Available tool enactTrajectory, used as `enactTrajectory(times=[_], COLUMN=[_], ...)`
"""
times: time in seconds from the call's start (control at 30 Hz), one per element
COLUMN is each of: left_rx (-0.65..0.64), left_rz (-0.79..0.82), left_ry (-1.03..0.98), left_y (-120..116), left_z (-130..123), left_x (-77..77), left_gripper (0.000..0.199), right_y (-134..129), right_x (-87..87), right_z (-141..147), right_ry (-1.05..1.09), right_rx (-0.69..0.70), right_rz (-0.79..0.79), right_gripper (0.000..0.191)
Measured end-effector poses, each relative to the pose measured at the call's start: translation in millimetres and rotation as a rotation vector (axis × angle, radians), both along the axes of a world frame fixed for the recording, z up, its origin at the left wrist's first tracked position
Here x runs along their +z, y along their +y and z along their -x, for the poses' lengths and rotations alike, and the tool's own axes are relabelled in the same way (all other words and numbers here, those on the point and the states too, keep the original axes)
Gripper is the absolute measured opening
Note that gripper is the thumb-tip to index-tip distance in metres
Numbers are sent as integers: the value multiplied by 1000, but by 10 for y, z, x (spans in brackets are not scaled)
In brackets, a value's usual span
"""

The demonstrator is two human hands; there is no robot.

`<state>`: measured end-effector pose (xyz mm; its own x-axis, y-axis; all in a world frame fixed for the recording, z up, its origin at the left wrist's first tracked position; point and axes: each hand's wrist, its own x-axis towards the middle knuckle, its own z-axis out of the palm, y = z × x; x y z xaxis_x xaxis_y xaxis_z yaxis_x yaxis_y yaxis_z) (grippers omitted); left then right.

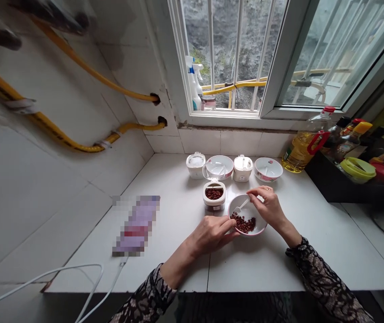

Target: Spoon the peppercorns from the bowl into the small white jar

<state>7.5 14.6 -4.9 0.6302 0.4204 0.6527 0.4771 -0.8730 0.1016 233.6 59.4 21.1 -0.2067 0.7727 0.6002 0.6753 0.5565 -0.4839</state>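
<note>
A white bowl with a pink rim (258, 224) holds small dark red-brown pieces (245, 224). My left hand (212, 232) grips the bowl's left edge, thumb on the rim side and fingers beneath. Between the fingertips of my right hand (268, 207) is the handle of a small white spoon (242, 206), its head inside the bowl above the pieces. Just left of the bowl stands an open container (214, 202) filled with similar dark pieces, its clear lid raised.
Behind stand a white lidded jar (196, 166), a second jar (243, 168), a bowl (223, 167) and a flowered bowl (268, 169). An oil bottle (296, 150) and a black box of bottles (326, 181) are at right. A blurred purple object (138, 224) with a white cable lies left.
</note>
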Motion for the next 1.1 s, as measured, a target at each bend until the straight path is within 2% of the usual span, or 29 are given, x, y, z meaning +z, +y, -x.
enactTrajectory(times=[0.33,0.6,0.7,0.9,1.0,1.1], left_rx=[-18,-20,-20,-17,-10,-9], left_rz=[-9,-12,-14,2,2,-1], left_ry=[1,4,6,15,4,-4], left_y=[-16,-21,-25,-34,-32,-28], left_z=[7,20,17,-5,-14,-15], left_x=[72,55,60,73,65,56], left_gripper=[22,19,19,25,27,27], right_y=[-43,-74,-90,-69,-23,24], right_x=[33,94,114,166,286,435], right_z=[-91,-73,-64,-32,26,154], right_ry=[205,474,524,579,536,432], right_rx=[-79,-41,-33,-48,-37,16], right_rz=[106,388,447,451,401,277], right_gripper=[13,21,23,30,30,20])
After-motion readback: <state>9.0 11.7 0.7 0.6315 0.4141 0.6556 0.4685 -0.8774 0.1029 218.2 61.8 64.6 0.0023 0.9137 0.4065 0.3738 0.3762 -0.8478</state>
